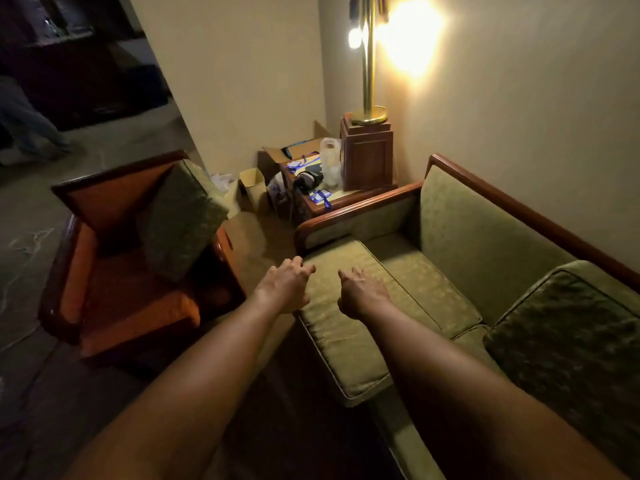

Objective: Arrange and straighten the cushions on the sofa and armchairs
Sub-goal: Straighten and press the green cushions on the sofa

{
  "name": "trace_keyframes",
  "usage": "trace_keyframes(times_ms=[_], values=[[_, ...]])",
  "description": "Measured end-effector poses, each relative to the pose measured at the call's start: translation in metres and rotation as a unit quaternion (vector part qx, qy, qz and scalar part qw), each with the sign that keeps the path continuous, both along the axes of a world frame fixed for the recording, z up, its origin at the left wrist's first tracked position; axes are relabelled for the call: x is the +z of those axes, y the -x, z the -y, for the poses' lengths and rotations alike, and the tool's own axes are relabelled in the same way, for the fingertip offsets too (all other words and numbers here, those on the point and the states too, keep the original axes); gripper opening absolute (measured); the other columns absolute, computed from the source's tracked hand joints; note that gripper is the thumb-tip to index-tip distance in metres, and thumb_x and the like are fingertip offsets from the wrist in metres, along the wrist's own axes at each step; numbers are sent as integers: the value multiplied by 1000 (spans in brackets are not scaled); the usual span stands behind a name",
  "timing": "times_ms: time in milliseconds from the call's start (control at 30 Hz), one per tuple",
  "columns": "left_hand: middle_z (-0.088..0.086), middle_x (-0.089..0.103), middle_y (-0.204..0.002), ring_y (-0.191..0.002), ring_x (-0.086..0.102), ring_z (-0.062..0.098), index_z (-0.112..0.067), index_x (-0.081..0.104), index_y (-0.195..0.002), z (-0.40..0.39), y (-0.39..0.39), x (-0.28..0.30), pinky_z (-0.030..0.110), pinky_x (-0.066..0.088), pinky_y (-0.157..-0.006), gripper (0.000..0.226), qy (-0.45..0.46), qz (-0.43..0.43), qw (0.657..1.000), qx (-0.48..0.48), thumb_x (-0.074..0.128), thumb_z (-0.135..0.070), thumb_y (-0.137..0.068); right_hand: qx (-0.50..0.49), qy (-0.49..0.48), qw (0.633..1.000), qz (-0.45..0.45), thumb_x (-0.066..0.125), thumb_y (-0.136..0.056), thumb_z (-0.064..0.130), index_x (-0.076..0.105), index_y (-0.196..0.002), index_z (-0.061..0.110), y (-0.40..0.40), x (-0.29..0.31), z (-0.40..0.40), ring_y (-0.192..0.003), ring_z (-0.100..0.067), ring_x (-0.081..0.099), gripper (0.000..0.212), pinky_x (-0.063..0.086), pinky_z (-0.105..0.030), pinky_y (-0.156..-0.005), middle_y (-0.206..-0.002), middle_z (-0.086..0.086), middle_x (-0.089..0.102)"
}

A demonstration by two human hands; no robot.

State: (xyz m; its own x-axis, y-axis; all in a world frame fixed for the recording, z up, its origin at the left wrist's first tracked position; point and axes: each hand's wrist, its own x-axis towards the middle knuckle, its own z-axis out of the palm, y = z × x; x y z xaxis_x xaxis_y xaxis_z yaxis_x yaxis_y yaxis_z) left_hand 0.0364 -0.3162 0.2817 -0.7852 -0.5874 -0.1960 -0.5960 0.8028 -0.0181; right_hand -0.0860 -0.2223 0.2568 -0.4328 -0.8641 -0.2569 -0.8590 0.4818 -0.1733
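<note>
A green sofa (485, 220) with a wooden frame runs along the right wall. Its left seat cushion (346, 337) sits skewed, sticking out past the front edge of the seat. My left hand (287, 289) is over that cushion's front left corner and my right hand (363, 292) is over its top, both with fingers apart and holding nothing. A dark green back cushion (571, 348) lies on the sofa seat at the right. On the orange armchair (114, 299) to the left, a green cushion (180, 220) leans tilted against the right arm.
A wooden side table (349, 199) in the corner carries a brass lamp (370, 64) on a wooden base, a plastic container and blue tags. A small bin (252, 188) and a cardboard box stand beside it. Another person's legs (27, 126) show at far left.
</note>
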Motion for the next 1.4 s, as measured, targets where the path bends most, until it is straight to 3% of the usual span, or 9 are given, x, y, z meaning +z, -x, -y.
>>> trace_keyframes(times_ms=[233,467,667,867,1033,1200,1400], values=[[8,45,-134,-124,46,27,-19,38,-140,75,-129,6,43,43,-98,58,16,22,998,54,62,-26,-87,43,2,999,30,59,-91,25,36,-145,23,-123,-7,83,-132,-29,42,58,42,-43,-103,-144,-12,42],[8,45,-135,-125,47,27,-20,37,-141,119,-150,-5,42,44,-98,59,6,22,999,35,61,-26,-87,2,-15,999,31,66,-88,29,35,-145,22,-137,-9,118,-134,-28,41,66,41,-42,-106,-146,-12,40],[8,47,-131,-121,49,26,-19,38,-140,148,-110,-24,41,44,-95,57,-15,12,1000,-14,60,-28,-88,-35,-22,999,30,58,-93,27,39,-142,22,-101,-25,141,-129,-27,46,53,45,-40,-99,-142,-10,44],[7,47,-131,-122,48,25,-20,37,-142,190,-42,-48,41,44,-96,58,-30,36,997,-60,59,-27,-88,-72,-27,996,50,60,-92,28,39,-142,21,-51,-56,179,-129,-27,45,55,43,-40,-99,-141,-10,45],[6,48,-126,-113,50,25,-23,37,-141,222,23,-63,39,47,-89,59,-52,58,990,-116,60,-29,-87,-114,-27,991,65,58,-92,26,41,-139,18,-2,-74,198,-122,-27,49,51,44,-38,-96,-135,-9,49],[8,46,-132,-118,49,26,-20,35,-143,243,76,-84,41,47,-91,63,-62,80,978,-183,62,-28,-87,-177,-59,980,75,63,-90,26,42,-139,19,35,-91,207,-124,-27,47,55,42,-39,-98,-134,-9,49],[8,45,-137,-121,48,24,-22,36,-142,272,120,-132,39,49,-92,63,-88,99,951,-279,64,-27,-86,-276,-90,952,95,59,-90,24,46,-132,18,52,-130,211,-120,-29,49,44,44,-41,-96,-130,-11,50]])
